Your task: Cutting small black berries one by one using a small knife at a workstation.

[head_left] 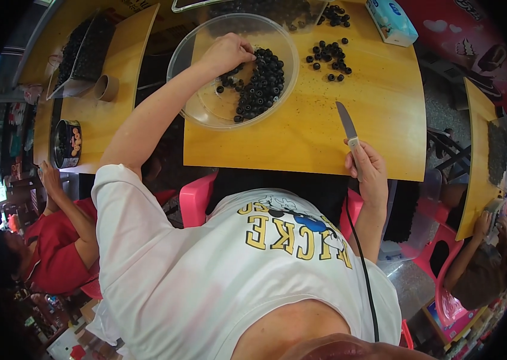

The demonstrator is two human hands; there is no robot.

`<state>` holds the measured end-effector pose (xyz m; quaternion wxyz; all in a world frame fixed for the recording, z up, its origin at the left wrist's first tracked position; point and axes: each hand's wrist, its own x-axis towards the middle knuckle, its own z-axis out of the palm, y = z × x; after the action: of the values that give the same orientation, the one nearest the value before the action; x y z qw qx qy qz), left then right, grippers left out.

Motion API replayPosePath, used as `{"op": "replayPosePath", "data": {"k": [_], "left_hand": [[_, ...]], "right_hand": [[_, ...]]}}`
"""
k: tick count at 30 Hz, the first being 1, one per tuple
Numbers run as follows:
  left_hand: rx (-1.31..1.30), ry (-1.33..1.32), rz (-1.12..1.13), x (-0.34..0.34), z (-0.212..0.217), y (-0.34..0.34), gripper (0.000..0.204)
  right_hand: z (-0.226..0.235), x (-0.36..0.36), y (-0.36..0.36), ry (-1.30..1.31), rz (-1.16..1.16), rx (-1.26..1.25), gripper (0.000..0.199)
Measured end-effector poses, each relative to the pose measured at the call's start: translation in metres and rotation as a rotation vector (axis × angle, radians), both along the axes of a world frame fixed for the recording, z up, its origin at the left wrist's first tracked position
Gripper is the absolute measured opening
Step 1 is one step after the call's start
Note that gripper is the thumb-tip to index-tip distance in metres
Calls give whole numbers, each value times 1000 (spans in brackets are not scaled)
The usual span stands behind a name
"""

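Near the table's far edge, left hand pinches dark round fruit inside the clear bowl; right hand, at the near edge, grips a knife, blade raised clear.

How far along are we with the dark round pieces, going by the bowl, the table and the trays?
Looks done: a loose pile lies on the table beyond the bowl. In hand: the left hand reaches into the bowl's pieces; the right hand grips a knife, blade up. Left: the bowl is roughly half covered, and trays hold more. Whether the pile is cut, I cannot tell.
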<state>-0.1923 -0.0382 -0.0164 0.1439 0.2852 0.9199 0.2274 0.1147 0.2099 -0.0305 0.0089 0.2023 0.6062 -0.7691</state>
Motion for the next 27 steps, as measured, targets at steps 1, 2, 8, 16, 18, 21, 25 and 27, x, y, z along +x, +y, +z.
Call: {"op": "replayPosePath", "data": {"k": [1, 2, 8, 16, 18, 21, 25, 27], "left_hand": [[23, 17, -1, 5, 3, 1, 29], [46, 34, -2, 7, 6, 2, 29], [41, -17, 26, 0, 1, 3, 28], [194, -209, 90, 7, 17, 2, 22], [317, -395, 191, 13, 33, -1, 22], [851, -1023, 228, 46, 59, -3, 19], [1154, -1515, 272, 126, 63, 18, 20], [1176, -1615, 283, 154, 51, 25, 20]], "right_hand": [[-1, 0, 0, 11, 5, -1, 26], [-1, 0, 1, 22, 10, -1, 26], [0, -2, 1, 32, 20, -10, 26], [0, 3, 0, 43, 8, -28, 26], [3, 4, 0, 40, 2, -28, 26], [8, 4, -2, 84, -16, -29, 25], [20, -2, -10, 294, -193, 46, 26], [30, -3, -18, 355, -221, 81, 27]]}}
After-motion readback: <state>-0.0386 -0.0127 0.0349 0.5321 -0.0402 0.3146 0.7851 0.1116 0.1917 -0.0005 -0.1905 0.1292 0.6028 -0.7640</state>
